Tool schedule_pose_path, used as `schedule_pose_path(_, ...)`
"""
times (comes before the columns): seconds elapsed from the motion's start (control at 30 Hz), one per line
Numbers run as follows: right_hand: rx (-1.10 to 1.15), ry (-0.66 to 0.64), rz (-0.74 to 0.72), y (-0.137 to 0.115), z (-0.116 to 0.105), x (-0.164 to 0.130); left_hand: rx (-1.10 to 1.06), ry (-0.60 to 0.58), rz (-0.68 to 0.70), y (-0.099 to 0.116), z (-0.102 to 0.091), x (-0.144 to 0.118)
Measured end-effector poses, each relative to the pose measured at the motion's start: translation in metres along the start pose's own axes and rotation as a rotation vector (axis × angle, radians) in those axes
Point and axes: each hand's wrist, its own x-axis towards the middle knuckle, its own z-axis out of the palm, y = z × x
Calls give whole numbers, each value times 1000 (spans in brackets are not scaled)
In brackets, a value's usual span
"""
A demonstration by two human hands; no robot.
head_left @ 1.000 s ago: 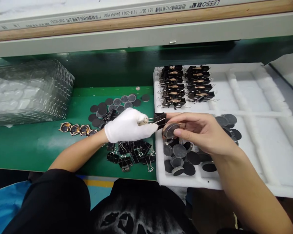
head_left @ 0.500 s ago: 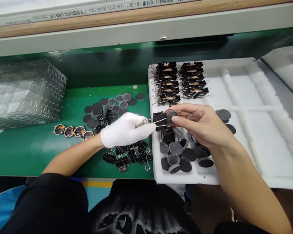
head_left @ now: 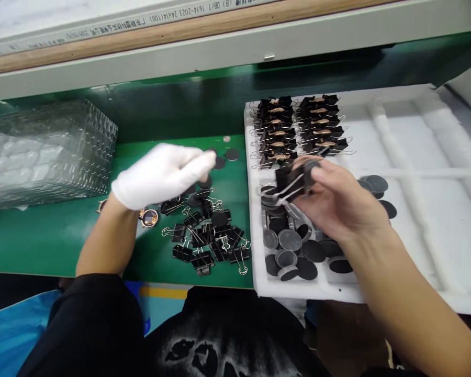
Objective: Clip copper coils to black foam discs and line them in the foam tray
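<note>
My right hand [head_left: 339,201] is bare and grips a black binder clip [head_left: 294,180] clamped onto a round dark disc, over the near left part of the white foam tray [head_left: 400,157]. Just beyond it lie two rows of clipped discs [head_left: 298,128]. My left hand [head_left: 163,173] wears a white glove and hovers over the loose grey discs [head_left: 223,157] on the green mat, fingers stretched out and holding nothing that I can see. A heap of black binder clips [head_left: 208,235] lies below that hand. Loose dark discs [head_left: 294,248] fill the tray's near pocket.
A stack of clear plastic blister trays [head_left: 47,152] stands at the left. Copper-rimmed round parts [head_left: 149,217] lie on the green mat [head_left: 43,235] beside my left wrist. A grey shelf edge [head_left: 235,47] runs across the back. More discs [head_left: 374,186] sit right of my hand.
My left hand let go of the clip's wire handle and swung left over the grey discs. My right hand kept the clipped disc and carried it a little farther into the tray.
</note>
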Motion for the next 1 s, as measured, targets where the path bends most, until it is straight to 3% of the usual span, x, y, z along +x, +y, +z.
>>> schedule_pose_path(0.03,83,32,10,-1,0,1,98,44,-86,-7,-7,-1)
schedule_pose_path(0.1,220,57,22,-1,0,2,273,-27,-192,-19,-11,-1)
schedule_pose_path(0.17,286,44,30,1,-1,3,380,-149,-205,-23,-4,1)
schedule_pose_path(0.23,279,41,48,2,-1,3,417,-196,-141,-17,13,4)
schedule_pose_path(0.4,110,97,117,4,6,3,591,-157,4,8,51,13)
schedule_pose_path(0.47,55,52,145,4,8,2,612,-132,-1,6,52,15)
schedule_pose_path(0.53,15,-25,169,6,10,0,609,-4,-1,-1,47,15)
schedule_pose_path(0.63,-75,-137,167,13,11,-3,450,286,66,-7,42,13)
schedule_pose_path(0.77,-230,-336,-13,24,11,-8,-16,595,187,11,52,10)
schedule_pose_path(0.87,-263,-442,-151,28,12,-10,-182,601,218,24,62,8)
schedule_pose_path(1.0,-371,-315,-355,31,21,-14,-371,515,192,26,70,4)
